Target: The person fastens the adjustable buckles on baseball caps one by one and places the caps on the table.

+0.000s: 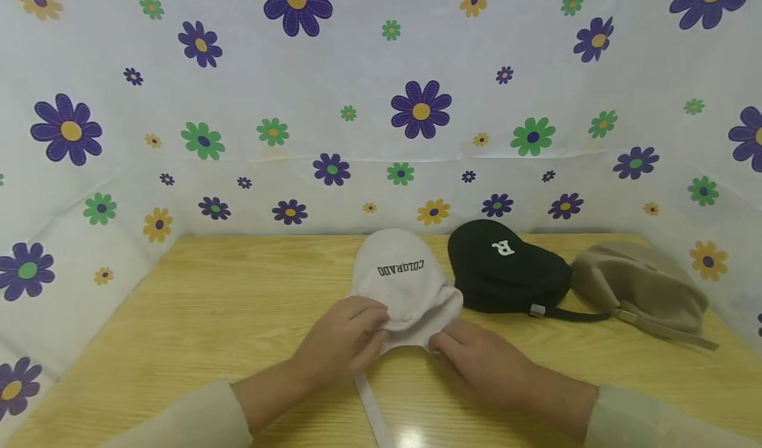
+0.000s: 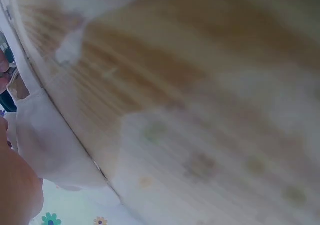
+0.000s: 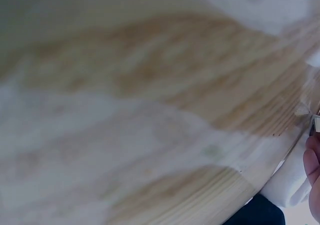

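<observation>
A white baseball cap (image 1: pixel 393 282) with "COLORADO" in dark letters lies on the wooden table, its rounded bill toward the back. My left hand (image 1: pixel 339 335) pinches its near left edge with bent fingers. At the near right edge, my right hand (image 1: pixel 485 358) grips the rim between thumb and fingers. Between the hands the back opening gapes, showing the inside. A long white strap (image 1: pixel 372 408) trails from under my left hand toward the table's front. In the left wrist view the cap's white cloth (image 2: pixel 55 145) appears beside the hand; my right fingertips (image 3: pixel 311 165) show at the right wrist view's edge.
Right of the white cap sits a black cap (image 1: pixel 506 269) with a white "R", its strap running rightward. A tan cap (image 1: pixel 643 282) lies beside it at the table's right, strap out. Flower-printed white cloth (image 1: pixel 351 57) hangs behind and along the sides of the table (image 1: pixel 238 296).
</observation>
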A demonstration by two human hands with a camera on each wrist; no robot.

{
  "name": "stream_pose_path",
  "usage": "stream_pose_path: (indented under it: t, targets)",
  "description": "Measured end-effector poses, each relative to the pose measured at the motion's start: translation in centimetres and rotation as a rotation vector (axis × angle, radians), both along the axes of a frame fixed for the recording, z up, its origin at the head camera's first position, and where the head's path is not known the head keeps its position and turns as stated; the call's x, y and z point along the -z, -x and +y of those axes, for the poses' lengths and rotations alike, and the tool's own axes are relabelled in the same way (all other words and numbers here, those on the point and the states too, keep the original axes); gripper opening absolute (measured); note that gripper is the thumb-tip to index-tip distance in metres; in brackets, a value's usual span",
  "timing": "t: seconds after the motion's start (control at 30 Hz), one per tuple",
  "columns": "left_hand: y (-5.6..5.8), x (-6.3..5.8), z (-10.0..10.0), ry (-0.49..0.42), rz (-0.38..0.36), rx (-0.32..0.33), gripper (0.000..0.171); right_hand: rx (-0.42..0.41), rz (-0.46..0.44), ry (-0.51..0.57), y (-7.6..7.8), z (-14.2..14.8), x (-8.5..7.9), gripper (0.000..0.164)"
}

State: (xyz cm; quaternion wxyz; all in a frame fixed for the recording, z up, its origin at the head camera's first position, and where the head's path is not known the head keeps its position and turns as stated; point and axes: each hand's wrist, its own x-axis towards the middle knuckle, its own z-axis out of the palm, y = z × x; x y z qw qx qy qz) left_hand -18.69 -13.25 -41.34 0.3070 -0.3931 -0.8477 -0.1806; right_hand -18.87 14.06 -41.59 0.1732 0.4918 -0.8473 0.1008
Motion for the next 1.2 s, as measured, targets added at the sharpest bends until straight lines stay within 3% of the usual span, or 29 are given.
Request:
stream_pose_path:
  t: [0.17,0.33,0.67,0.77,0.97,1.1,1.2]
  targets:
    - [-0.3,0.2,-1.0,-0.015,0.081,0.026,0.016,0.027,-0.024,-0.033,-0.1,0.0,-0.1,0.024]
    - [-1.2,0.3,-1.7,0.012,0.158,0.052,0.015,0.003,-0.005,-0.006,0.0,0.4,0.0,0.021]
    - [-2.9,0.3,-1.0,0.156,0.341,0.243,0.014,0.007,0.073,-0.032,-0.1,0.9,0.0,0.031]
    - [-3.4,0.3,-0.6,0.233,0.323,0.332,0.018,0.022,0.119,-0.047,-0.1,0.9,0.0,0.032]
    - [-3.9,0.7,-0.3,0.318,0.18,0.502,0.028,0.021,0.167,-0.074,0.0,0.8,-0.1,0.03]
    - [-4.1,1.1,-0.3,0.338,0.122,0.544,0.025,0.016,0.173,-0.091,0.0,0.6,-0.2,0.03]
    - [-4.3,1.2,-0.2,0.356,0.102,0.538,0.023,0.015,0.173,-0.11,-0.1,0.5,-0.2,0.03]
